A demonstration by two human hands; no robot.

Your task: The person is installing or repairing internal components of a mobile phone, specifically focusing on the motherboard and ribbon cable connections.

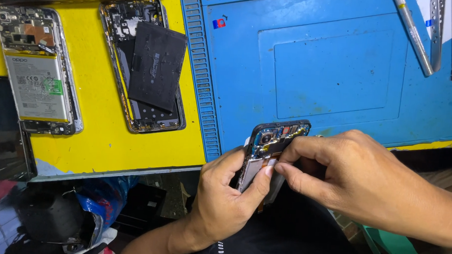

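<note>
My left hand (227, 194) is wrapped around an opened black smartphone with its back cover off (271, 145), holding it tilted just above the near edge of the blue rubber repair mat (332, 70). My right hand (357, 175) pinches thumb and forefinger onto the phone's exposed middle, touching my left thumb. Two more opened phones (38, 71) lie on the yellow tabletop (96, 135).

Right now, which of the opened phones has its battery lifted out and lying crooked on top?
The middle opened phone on the yellow mat: its black battery lies skewed across the frame. The left phone has its battery seated; the one in the hands is off the mat.
</note>
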